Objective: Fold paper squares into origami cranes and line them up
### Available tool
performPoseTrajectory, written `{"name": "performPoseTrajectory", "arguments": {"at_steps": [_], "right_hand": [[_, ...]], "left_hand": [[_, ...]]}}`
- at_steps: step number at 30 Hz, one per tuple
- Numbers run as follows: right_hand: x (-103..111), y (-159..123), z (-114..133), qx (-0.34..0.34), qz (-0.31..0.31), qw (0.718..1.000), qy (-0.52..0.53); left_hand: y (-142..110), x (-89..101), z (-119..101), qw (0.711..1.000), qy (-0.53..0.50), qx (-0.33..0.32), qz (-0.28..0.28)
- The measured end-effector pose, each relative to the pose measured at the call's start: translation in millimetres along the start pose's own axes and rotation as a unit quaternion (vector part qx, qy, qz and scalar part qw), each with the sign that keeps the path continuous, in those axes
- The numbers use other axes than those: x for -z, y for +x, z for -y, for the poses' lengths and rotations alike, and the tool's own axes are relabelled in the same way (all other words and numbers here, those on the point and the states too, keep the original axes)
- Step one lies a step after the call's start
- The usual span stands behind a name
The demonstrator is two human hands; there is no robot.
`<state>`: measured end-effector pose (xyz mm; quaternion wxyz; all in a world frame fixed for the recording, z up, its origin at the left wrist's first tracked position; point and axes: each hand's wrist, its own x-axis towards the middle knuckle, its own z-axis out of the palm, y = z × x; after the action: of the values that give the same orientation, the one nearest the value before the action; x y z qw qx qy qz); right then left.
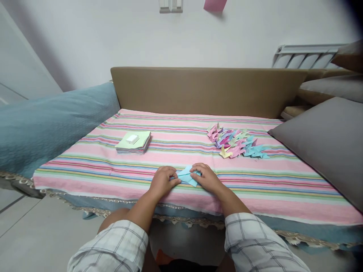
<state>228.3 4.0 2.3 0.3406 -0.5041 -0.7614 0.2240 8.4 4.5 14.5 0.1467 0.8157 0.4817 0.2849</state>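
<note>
As seen through the head view, both bare hands are at the blue folded paper (187,176), which lies on the striped cloth (181,132) near its front edge; I take this paper as my landmark. Left hand (163,181): thumb and fingertips at the paper's narrow left end. Right hand (208,177): fingers curled over its right part, thumb just below. I cannot tell whether either hand pinches the paper or only presses it. The two hands are apart, the paper between them, its ends partly covered by fingers.

Beyond the paper and to its left, I log a stack of paper sheets (131,150), pale green on top, bearing a small white block (132,139). Beyond it and to the right: a cluster of folded paper pieces (235,143) in pink, purple, yellow, green and blue, crowded together. Well right of the paper, a large grey cushion (320,143) covers part of the cloth; well left, a blue-covered armrest (56,124). Farther back, a brown backrest (198,90), then wall switches (170,5) and a pink paper (215,5). Any marking on the block or switches is too small for me to read.
</note>
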Motion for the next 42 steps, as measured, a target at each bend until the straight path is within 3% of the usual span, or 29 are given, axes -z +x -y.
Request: {"name": "performPoseTrajectory", "arguments": {"at_steps": [18, 28, 42], "right_hand": [[-5, 2, 2, -0.056, 0.004, 0.998, -0.035], [-8, 2, -1, -0.045, -0.007, 0.998, -0.043], [-7, 1, -1, -0.050, 0.000, 0.998, -0.045]], "left_hand": [[1, 9.1, -2, 0.994, 0.078, 0.083, 0.006], [2, 2.9, -1, 0.992, 0.098, 0.076, -0.005], [2, 11.8, 8, 0.997, 0.035, 0.068, 0.025]]}}
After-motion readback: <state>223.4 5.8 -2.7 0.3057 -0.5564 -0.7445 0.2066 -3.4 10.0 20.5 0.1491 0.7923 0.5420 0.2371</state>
